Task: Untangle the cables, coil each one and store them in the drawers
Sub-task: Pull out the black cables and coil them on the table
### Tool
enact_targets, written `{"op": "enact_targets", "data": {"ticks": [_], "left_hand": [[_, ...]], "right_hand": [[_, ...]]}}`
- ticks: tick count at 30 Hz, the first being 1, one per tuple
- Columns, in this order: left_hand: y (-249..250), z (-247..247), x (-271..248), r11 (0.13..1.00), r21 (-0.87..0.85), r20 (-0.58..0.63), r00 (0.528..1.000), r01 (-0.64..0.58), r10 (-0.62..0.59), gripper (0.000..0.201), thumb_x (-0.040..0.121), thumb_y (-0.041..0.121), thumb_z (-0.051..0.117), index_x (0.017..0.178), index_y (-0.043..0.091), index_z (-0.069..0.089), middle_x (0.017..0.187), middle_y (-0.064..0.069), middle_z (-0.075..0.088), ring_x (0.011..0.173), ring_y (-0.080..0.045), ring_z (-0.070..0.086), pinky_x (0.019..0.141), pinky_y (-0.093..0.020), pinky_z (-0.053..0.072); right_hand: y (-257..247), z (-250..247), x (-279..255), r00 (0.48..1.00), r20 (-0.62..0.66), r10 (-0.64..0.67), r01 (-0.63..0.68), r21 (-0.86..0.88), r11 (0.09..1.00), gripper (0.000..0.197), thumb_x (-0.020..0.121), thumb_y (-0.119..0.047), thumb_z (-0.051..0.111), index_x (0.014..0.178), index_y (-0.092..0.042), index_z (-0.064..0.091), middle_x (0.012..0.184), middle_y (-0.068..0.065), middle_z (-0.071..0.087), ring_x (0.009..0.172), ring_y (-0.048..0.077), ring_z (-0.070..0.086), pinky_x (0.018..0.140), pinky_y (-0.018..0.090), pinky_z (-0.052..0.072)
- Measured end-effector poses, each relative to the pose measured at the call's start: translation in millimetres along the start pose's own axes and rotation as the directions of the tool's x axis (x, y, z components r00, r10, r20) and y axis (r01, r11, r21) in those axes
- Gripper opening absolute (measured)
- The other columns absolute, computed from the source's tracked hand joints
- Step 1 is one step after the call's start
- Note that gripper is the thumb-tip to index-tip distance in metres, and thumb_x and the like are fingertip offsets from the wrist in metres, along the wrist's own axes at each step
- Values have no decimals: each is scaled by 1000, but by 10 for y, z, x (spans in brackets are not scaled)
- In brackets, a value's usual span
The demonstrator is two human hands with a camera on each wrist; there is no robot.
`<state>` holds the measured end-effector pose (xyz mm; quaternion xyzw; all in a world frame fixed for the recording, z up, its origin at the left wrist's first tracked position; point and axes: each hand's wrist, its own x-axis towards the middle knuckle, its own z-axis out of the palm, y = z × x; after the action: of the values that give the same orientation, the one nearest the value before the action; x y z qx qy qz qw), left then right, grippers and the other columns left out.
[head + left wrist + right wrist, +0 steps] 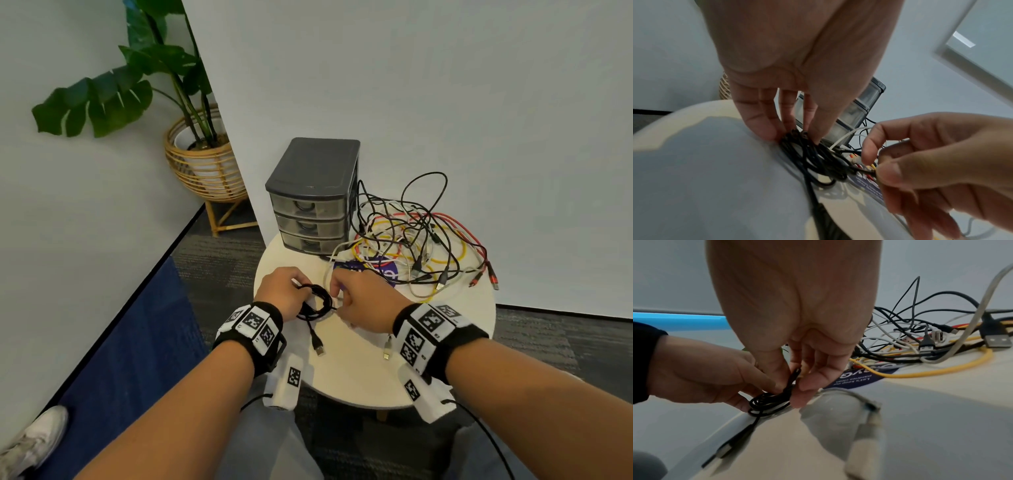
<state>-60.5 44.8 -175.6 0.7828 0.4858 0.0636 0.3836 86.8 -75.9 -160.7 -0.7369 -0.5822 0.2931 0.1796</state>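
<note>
Our left hand (286,294) and right hand (363,303) both pinch the coiled black cable (315,303) with curled fingers (807,386) at the desk's (359,377) near edge. Only our head view shows the closed three-drawer unit (313,205) whole, just beside the cable tangle (418,240); the right wrist view shows the tangle's USB plugs (926,346).

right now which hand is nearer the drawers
Left. The left hand sits just in front of the drawers; the right hand is farther out, in front of the cable tangle.
</note>
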Motion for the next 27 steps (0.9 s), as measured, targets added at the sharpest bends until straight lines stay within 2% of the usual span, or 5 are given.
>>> {"op": "enact_targets", "data": {"ticks": [5, 10, 19, 23, 27], "left_hand": [[-31, -45, 34, 997, 71, -17, 1000, 10, -9, 6, 92, 18, 72, 93, 24, 72, 99, -1, 71, 91, -18, 68, 86, -38, 60], [-43, -50, 40, 998, 57, -5, 1000, -15, 15, 12, 93, 21, 71, 104, 23, 72, 107, -1, 68, 98, -19, 65, 83, -32, 55], [-39, -76, 55, 994, 97, 34, 999, -40, 37, 16, 94, 11, 67, 99, 25, 74, 105, -3, 73, 98, -20, 68, 87, -36, 59], [-38, -100, 51, 993, 114, 38, 999, -39, 35, 17, 94, 11, 67, 98, 25, 73, 106, -3, 73, 100, -20, 68, 85, -32, 57], [14, -194, 10, 989, 143, 48, 999, -27, 20, 14, 95, 17, 67, 106, 25, 71, 112, -2, 69, 104, -20, 65, 89, -32, 54]], "right_hand": [[-41, 65, 103, 996, -40, 74, -72, 58, 996, 17, 89, -32, 69, 98, -28, 56, 93, 3, 65, 85, 21, 62, 72, 33, 51], [-127, 102, 132, 977, -3, 214, -206, 264, 942, 48, 91, -53, 63, 125, -21, 51, 102, 5, 62, 85, 22, 62, 64, 31, 49], [-224, 152, 192, 957, 13, 291, -274, 382, 883, 29, 99, -17, 54, 120, 0, 63, 95, 13, 63, 65, 18, 60, 51, 27, 53], [-227, 101, 175, 967, 67, 245, -254, 279, 926, 33, 98, -11, 56, 130, -6, 58, 116, 14, 63, 102, 29, 65, 84, 39, 60], [-219, -153, 49, 979, 69, 193, -205, 337, 919, 29, 99, -9, 56, 128, -13, 58, 110, 11, 66, 95, 27, 70, 73, 35, 61]]}}
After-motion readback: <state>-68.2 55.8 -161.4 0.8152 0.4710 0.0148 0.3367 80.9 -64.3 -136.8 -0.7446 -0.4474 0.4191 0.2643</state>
